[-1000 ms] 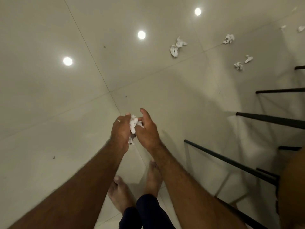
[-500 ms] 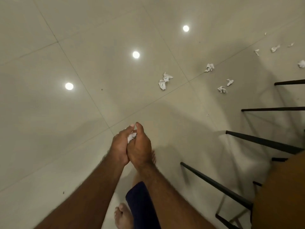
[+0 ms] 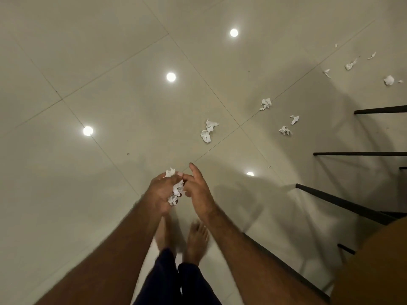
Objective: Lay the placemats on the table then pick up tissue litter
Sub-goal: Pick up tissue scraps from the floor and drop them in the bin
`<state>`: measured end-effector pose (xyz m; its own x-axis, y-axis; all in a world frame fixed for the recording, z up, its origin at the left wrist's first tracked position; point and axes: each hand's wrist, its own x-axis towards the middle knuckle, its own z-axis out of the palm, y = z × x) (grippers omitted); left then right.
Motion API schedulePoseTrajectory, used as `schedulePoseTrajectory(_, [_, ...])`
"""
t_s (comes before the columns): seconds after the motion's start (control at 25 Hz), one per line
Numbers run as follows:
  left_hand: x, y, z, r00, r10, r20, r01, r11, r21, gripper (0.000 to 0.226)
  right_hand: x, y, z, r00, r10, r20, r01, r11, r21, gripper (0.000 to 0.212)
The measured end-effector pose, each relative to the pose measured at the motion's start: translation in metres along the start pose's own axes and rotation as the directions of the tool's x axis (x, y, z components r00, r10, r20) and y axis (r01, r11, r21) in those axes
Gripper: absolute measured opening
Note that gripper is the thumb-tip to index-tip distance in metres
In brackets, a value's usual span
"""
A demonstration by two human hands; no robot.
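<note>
Head view: tissue wad [image 3: 176, 191] bunched up in the left hand [image 3: 160, 192], fingers curled round it, white bits poking out at the top and underneath. Sits about mid-frame, held up over the floor and well clear of it. Right hand [image 3: 199, 190] just to the right of the wad, fingers fairly straight and loosely spread, forefinger pointing away. Inner edge right up against the tissue, hard to say whether actually touching.

Further out, plenty more litter lying on the tiles. Double scrap [image 3: 208, 133] a bit beyond the hands, twisted piece [image 3: 265, 104] further off to the right. Then a small curl [image 3: 294, 119] and a small clump [image 3: 284, 130] close together, near the black bars [image 3: 343, 203] coming in from the right edge. Way off in the far right corner, a rounder ball [image 3: 388, 80] plus a few thin shreds [image 3: 350, 65].

Brown surface [image 3: 374, 260] filling the near right corner, above the bars. Bare feet [image 3: 196, 241] down on the floor right under the hands, pretty blurry, dark trouser legs [image 3: 176, 282] at the near edge. Glossy pale floor tiles [image 3: 99, 62] all round, dotted with round light reflections [image 3: 171, 77].
</note>
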<state>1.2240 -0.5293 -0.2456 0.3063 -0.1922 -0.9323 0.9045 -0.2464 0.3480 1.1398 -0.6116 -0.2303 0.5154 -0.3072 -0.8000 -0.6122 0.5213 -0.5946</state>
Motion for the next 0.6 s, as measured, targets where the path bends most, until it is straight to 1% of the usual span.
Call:
schedulePoseTrajectory(0.04, [0.004, 0.012, 0.006, 1.0, 0.01, 0.026, -0.011, 1.0, 0.028, 0.003, 0.009, -0.009, -0.005, 1.0, -0.006, -0.016, 0.005, 1.0, -0.029, 0.075])
schedulePoseTrajectory(0.16, [0.023, 0.049, 0.022, 0.995, 0.002, 0.103, -0.03, 0.963, 0.269, 0.008, 0.037, -0.033, -0.019, 0.998, -0.011, -0.065, 0.005, 0.996, -0.091, 0.063])
schedulePoseTrajectory(0.28, [0.045, 0.09, 0.038, 0.991, -0.008, 0.137, -0.053, 0.897, 0.439, 0.007, 0.064, -0.048, -0.031, 0.979, -0.039, -0.202, 0.003, 0.985, -0.172, 0.056])
schedulePoseTrajectory(0.36, [0.066, 0.114, 0.046, 0.992, 0.024, 0.127, -0.092, 0.82, 0.565, 0.01, 0.088, -0.051, -0.037, 0.961, -0.055, -0.27, -0.016, 0.966, -0.257, 0.051])
schedulePoseTrajectory(0.48, [0.103, 0.132, 0.057, 0.988, 0.111, 0.11, -0.156, 0.681, 0.716, 0.011, 0.134, -0.043, -0.053, 0.938, -0.103, -0.33, -0.053, 0.901, -0.43, 0.042])
schedulePoseTrajectory(0.56, [0.13, 0.134, 0.064, 0.979, 0.176, 0.098, -0.185, 0.596, 0.781, 0.011, 0.169, -0.032, -0.062, 0.929, -0.129, -0.347, -0.096, 0.822, -0.562, 0.041])
schedulePoseTrajectory(0.6, [0.141, 0.135, 0.068, 0.974, 0.208, 0.093, -0.195, 0.551, 0.812, 0.01, 0.185, -0.026, -0.067, 0.927, -0.15, -0.344, -0.111, 0.766, -0.633, 0.04])
